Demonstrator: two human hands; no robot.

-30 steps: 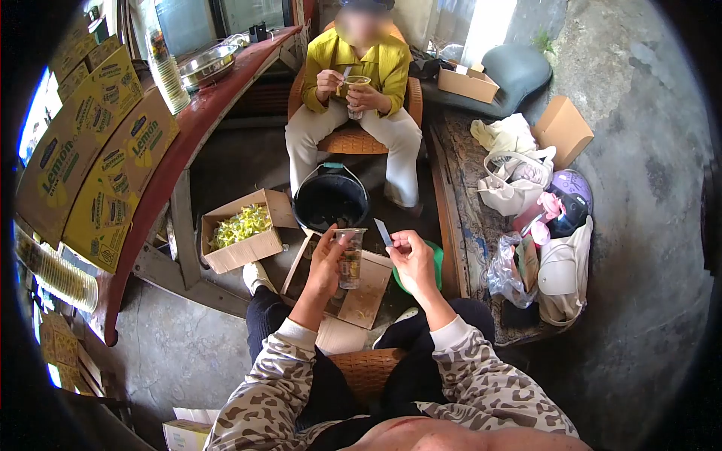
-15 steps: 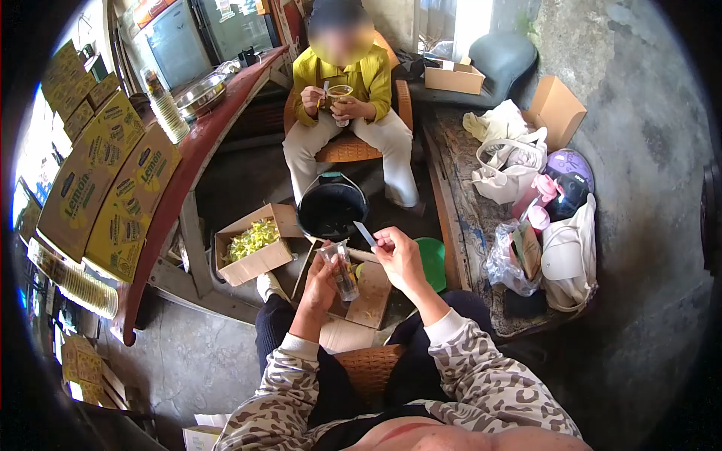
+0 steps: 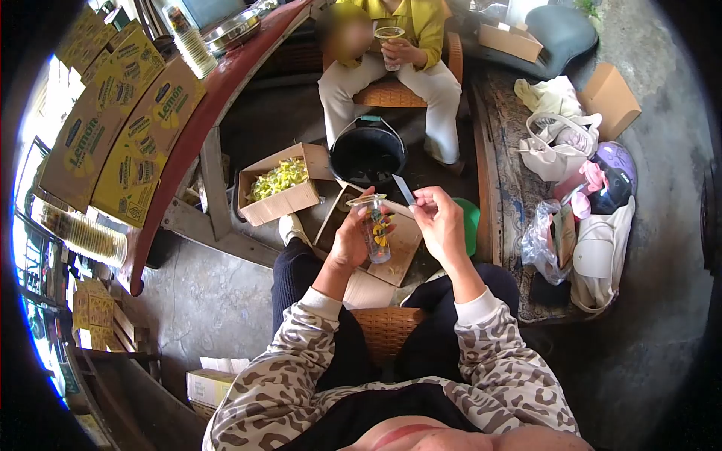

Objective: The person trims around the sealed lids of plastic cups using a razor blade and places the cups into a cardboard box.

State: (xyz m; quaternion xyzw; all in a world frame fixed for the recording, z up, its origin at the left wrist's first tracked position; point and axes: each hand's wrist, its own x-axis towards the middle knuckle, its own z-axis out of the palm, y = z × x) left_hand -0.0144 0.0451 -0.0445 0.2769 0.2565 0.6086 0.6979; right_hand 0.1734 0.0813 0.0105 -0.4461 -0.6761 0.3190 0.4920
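Note:
My left hand [image 3: 351, 239] is wrapped round a clear plastic cup [image 3: 378, 239] with a yellow and dark print, tilted slightly. To its right, my right hand [image 3: 440, 218] pinches a thin grey blade-like strip [image 3: 404, 189], which points up and left and is apart from the cup. Beyond my hands is a black bucket [image 3: 368, 154] with dark contents. A cardboard box [image 3: 282, 204] of yellow-green scraps lies to the left of the bucket. Below the cup, an opened cardboard box [image 3: 398, 259] rests on the floor.
Across from me a seated person [image 3: 421, 34] holds another cup [image 3: 389, 46]. Lemon-printed boxes [image 3: 147, 143] and stacked cups [image 3: 192, 45] stand on the red counter [image 3: 226, 98] at left. Bags [image 3: 556, 150] and a purple helmet [image 3: 615, 159] lie on the right bench. A green object [image 3: 466, 225] is beside my right hand.
The view has shifted, so most things sit further right and higher. The cup in my left hand has turned, showing its print more plainly. The strip stays in my right hand.

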